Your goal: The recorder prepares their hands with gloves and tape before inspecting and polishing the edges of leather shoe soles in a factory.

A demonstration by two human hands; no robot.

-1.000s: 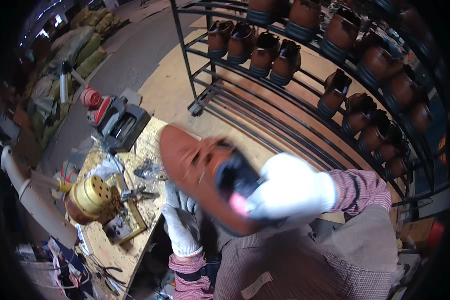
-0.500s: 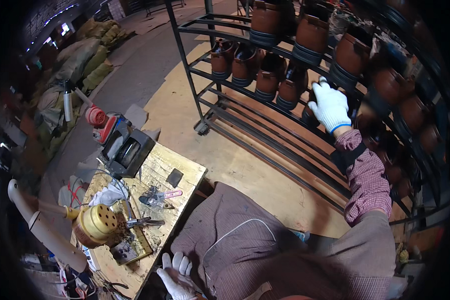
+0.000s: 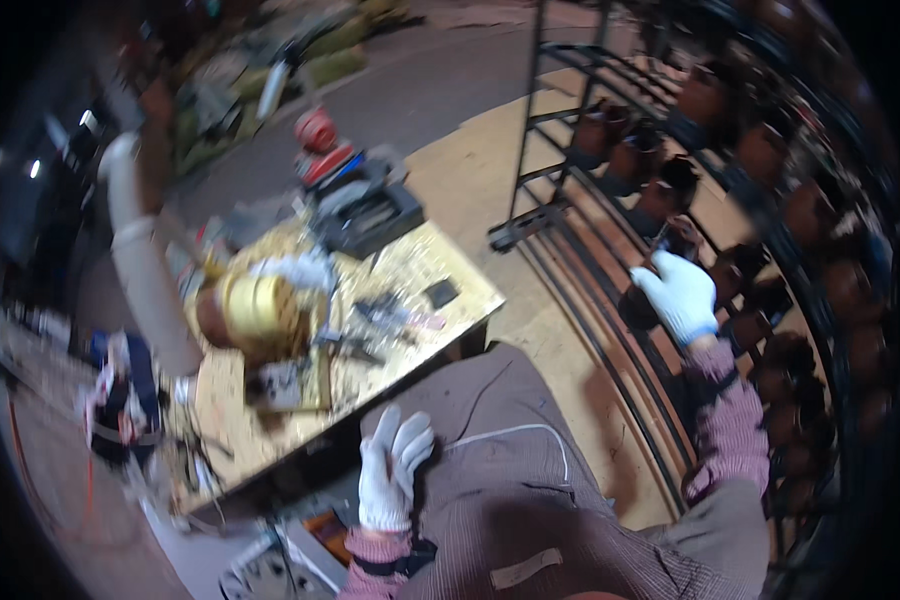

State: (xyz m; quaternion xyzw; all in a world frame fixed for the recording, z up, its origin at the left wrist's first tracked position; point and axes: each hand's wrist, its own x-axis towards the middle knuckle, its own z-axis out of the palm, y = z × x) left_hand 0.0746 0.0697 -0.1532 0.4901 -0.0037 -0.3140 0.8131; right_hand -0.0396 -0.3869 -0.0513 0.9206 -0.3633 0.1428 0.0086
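My right hand (image 3: 680, 297), in a white knit glove, grips a dark brown boot (image 3: 638, 305) beside the rack; blur and the glove hide much of it. More brown boots with dark soles (image 3: 634, 160) stand in rows on the black metal rack (image 3: 526, 150). Near my lap, my left hand (image 3: 392, 470), also gloved in white, is raised with its fingers apart and nothing in it. It is close to the front edge of the worktable (image 3: 460, 290).
Scattered hand tools (image 3: 385, 315) and a dark square piece (image 3: 441, 293) lie on the worktable. A yellow round-headed device (image 3: 260, 310) and a pale jointed arm (image 3: 142, 270) stand at its left. A red-and-black machine (image 3: 355, 195) sits at its far end. Sacks (image 3: 330, 45) are piled beyond.
The view has swung left, so the table and rack appear farther right. My right hand has drawn back from the shelf with a boot. My left hand has risen farther into view.
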